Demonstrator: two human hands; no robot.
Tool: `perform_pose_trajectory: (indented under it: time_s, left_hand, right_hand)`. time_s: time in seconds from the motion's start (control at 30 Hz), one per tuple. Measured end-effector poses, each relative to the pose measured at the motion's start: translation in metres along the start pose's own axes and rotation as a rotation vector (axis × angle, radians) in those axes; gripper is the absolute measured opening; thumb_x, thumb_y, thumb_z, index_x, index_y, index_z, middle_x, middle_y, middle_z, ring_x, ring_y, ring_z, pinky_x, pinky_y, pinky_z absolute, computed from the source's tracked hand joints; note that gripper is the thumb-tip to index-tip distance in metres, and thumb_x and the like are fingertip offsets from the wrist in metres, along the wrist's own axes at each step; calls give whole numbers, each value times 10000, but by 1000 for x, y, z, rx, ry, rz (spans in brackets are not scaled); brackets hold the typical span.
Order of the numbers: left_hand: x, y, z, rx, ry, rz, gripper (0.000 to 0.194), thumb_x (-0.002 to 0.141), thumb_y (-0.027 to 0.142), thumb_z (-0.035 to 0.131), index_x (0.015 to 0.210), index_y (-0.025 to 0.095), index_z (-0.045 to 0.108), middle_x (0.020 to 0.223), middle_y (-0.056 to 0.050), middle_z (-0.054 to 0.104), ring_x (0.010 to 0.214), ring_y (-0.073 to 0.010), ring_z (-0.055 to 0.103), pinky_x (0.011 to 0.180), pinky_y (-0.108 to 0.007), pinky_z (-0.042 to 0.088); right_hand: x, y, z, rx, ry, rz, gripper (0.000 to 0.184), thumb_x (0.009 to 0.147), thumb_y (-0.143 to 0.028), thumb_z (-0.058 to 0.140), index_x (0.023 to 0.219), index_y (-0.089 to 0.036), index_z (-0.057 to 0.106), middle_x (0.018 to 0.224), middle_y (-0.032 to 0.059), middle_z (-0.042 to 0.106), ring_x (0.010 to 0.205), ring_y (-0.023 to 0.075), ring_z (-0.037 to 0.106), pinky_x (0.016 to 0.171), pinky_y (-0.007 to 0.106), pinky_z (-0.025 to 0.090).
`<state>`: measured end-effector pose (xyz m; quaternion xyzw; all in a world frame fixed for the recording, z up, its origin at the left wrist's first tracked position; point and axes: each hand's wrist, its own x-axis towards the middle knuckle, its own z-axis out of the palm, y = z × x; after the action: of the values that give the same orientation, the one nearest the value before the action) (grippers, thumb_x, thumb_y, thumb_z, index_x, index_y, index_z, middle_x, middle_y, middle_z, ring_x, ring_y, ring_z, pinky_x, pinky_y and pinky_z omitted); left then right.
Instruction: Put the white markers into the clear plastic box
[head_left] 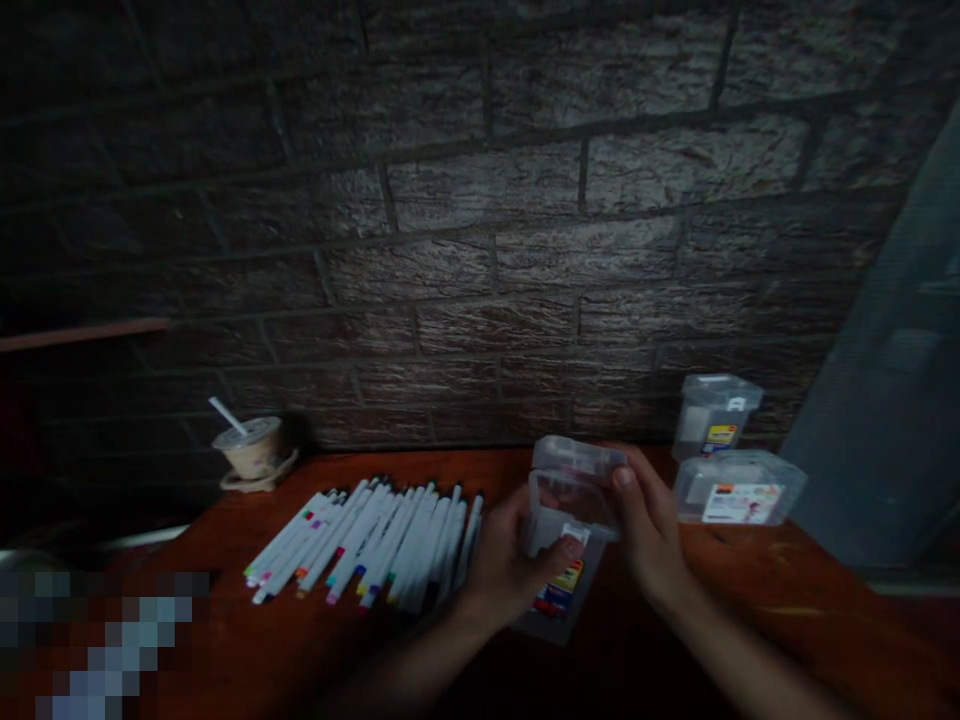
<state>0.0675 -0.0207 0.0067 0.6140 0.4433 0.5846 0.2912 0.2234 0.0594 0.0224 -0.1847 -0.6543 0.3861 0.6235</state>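
The one view looks out from the person's head, forward and downward over a wooden table [757, 575] toward a brick wall [480, 215], which fills the upper part and whose courses slope up to the right. The left hand [501, 555] and right hand [646, 515] sit close, low and right of centre, seen from behind and above.
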Motion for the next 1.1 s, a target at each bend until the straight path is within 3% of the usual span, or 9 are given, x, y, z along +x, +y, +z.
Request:
perform_pose_trajectory:
  time_s: [0.1, 0.33, 0.47, 0.6, 0.8, 1.1]
  left_hand:
    - [-2, -1, -2, 20, -14, 8, 362, 818, 471, 775, 984, 184, 631, 836, -21, 674, 735, -186, 598, 655, -273, 450]
    - [-5, 4, -3, 64, -101, 62, 401, 780, 418, 808, 1082, 201, 657, 970, -54, 769, 827, -234, 707, 702, -283, 526]
    - [-9, 4, -3, 131, -150, 133, 477, 722, 409, 850, 1122, 207, 685, 1027, -77, 791, 860, -264, 739, 741, -317, 558]
    - [-14, -1, -5, 213, -170, 169, 603, 655, 452, 891, 1163, 205, 679, 1046, -99, 792, 898, -300, 750, 786, -362, 576]
    - [-14, -8, -7, 207, -186, 194, 662, 664, 468, 882, 1237, 224, 660, 1116, -97, 788, 970, -308, 752, 860, -380, 584]
    - [-13, -6, -6, 171, -177, 217, 666, 674, 483, 895, 1243, 226, 665, 1113, -84, 784, 973, -299, 749, 865, -363, 574]
  right_hand:
    - [4, 0, 1, 76, -13, 98, 367, 1025, -574, 538, 992, -253, 714, 876, 40, 759, 779, 244, 706, 668, 340, 561]
    - [13, 5, 0, 148, 91, 218, 549, 955, -725, 537, 815, -225, 714, 770, 45, 755, 709, 237, 691, 656, 345, 548]
    - [18, -1, 0, 255, 129, 349, 607, 849, -786, 629, 711, -202, 720, 693, 49, 741, 607, 223, 662, 579, 331, 509]
    - [21, -6, 1, 300, 155, 456, 549, 780, -737, 732, 666, -199, 728, 617, 32, 708, 555, 209, 639, 559, 320, 492]
    - [20, -6, 0, 259, 117, 478, 553, 829, -689, 694, 582, -195, 713, 523, 26, 669, 460, 170, 574, 496, 289, 440]
    - [21, -8, 2, 267, 160, 497, 487, 803, -624, 735, 579, -192, 718, 522, 16, 671, 477, 167, 589, 479, 278, 435]
